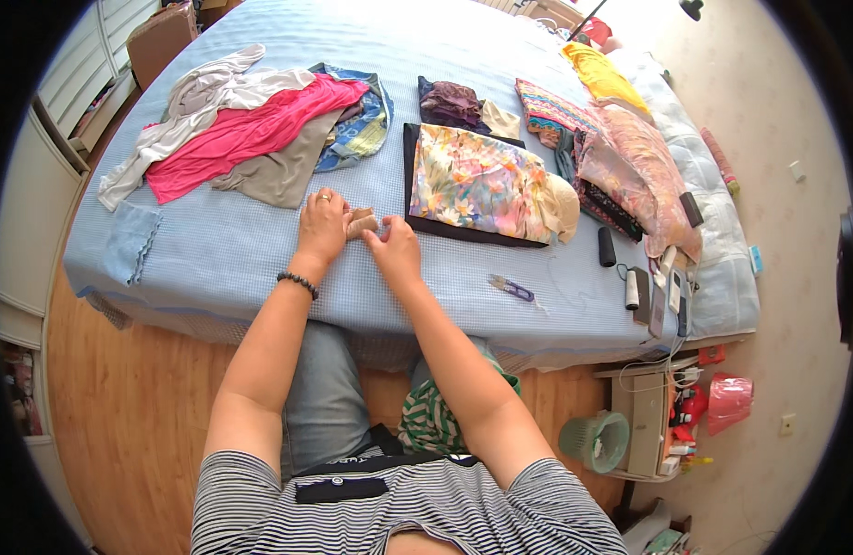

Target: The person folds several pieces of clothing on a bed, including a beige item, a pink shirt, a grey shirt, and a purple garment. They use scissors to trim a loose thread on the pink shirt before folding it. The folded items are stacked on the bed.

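Note:
Near the front edge of the bed, my left hand [325,225] and my right hand [394,250] hold a small tan piece [360,222], which looks like folded cloth. The fingers of both hands are closed on it from either side, and they partly hide it. Just beyond my left hand lies a loose pile with a grey-brown garment [277,164], a bright pink garment [251,139] and a whitish one [135,157]. To the right of my right hand, a folded floral cloth [477,176] rests on a black one [413,208].
Purple-handled snips [512,287] lie on the blue bedspread [260,268]. A denim scrap [133,242] is at the left. Dark folded clothes [450,100] and a pink floral pile [639,162] stand further off. Phones [658,310] and cables sit at the right corner, above a green bin [598,439].

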Tool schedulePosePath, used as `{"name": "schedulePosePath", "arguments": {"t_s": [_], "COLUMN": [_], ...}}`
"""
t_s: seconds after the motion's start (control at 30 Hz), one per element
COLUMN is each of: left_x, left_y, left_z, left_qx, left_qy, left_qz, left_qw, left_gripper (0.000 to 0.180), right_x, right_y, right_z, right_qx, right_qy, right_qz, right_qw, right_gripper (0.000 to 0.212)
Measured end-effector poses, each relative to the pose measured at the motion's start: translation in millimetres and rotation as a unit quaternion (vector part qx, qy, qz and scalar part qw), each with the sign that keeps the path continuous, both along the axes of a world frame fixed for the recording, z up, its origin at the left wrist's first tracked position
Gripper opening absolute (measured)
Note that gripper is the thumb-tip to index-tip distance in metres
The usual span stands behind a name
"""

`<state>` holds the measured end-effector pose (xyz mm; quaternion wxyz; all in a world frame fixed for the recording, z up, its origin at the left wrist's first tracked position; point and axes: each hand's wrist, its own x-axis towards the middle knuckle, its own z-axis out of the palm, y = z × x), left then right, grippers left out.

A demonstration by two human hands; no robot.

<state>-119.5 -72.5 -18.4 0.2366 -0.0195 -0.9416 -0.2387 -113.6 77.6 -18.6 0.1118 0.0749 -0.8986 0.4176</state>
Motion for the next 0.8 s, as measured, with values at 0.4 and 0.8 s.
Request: {"name": "schedulePosePath", "arguments": {"t_s": [0.4, 0.8], "left_x": [94.9, 156.2], "left_y": [41.0, 72.4], "left_z": [28.1, 31.6], "left_qx": [0.498, 0.393], "left_qy": [-0.046, -0.024], "left_qz": [-0.156, -0.059], "left_qw": [0.852, 0.917], "left_gripper": [0.011, 0.030], "right_x": [52.2, 116.0], "right_y": [31.9, 44.7], "right_z": [22.4, 14.5], "right_qx": [-0.503, -0.555], "right_qy": [-0.252, -0.241], "right_qz": [0.102, 0.084], "right_qw": [0.820, 0.792], "right_gripper": [0.021, 0.013]}}
